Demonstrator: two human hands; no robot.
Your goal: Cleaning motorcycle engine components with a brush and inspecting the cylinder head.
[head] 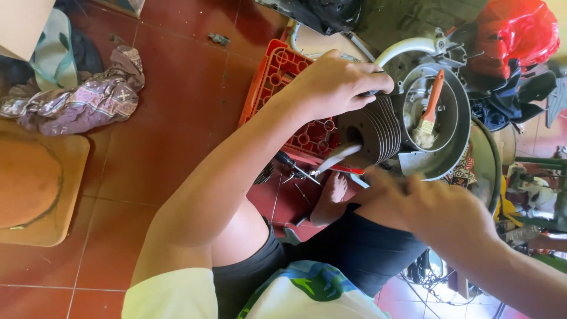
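A small engine with a dark finned cylinder point(369, 134) and a round grey housing point(449, 127) rests on an orange plastic crate point(277, 77). My left hand point(336, 82) grips the top of the engine by the cylinder fins. My right hand point(428, 204) is blurred just below the cylinder, fingers bent; whether it holds anything is unclear. A paintbrush with an orange handle point(431, 106) lies inside the round housing. A red-handled tool point(342, 168) and a screwdriver point(295, 168) lie on the floor under the engine.
Red tiled floor point(171, 130) on the left, with a heap of cloth point(82, 100) and a round wooden board point(35, 183). A red plastic bag point(520, 29) and dark parts crowd the upper right. My bare foot point(332, 201) sits beneath the engine.
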